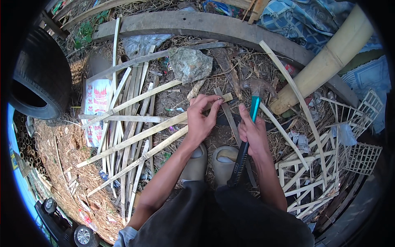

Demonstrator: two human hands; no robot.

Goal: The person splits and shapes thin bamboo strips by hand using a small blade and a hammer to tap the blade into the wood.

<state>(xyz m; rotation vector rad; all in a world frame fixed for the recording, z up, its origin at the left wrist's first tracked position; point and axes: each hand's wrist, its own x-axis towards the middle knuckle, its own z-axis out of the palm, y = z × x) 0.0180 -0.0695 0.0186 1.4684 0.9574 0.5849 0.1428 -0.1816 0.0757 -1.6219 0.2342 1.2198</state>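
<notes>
My left hand (202, 117) pinches the crossing of two bamboo strips (142, 133), fingertips on the end of one long slat near a short upright strip (228, 119). My right hand (252, 133) grips a hammer (247, 136) with a teal and black handle; its metal head (257, 87) is raised just beyond the fingers. Both hands work over the ground in front of my two beige shoes (214, 162).
Many loose bamboo slats (123, 123) fan out at left over a printed sack (96, 107). A grey stone (190, 64), a curved plank (193, 24), a thick bamboo pole (329, 61), woven lattice pieces (317, 173) at right, a tyre (39, 74) at left.
</notes>
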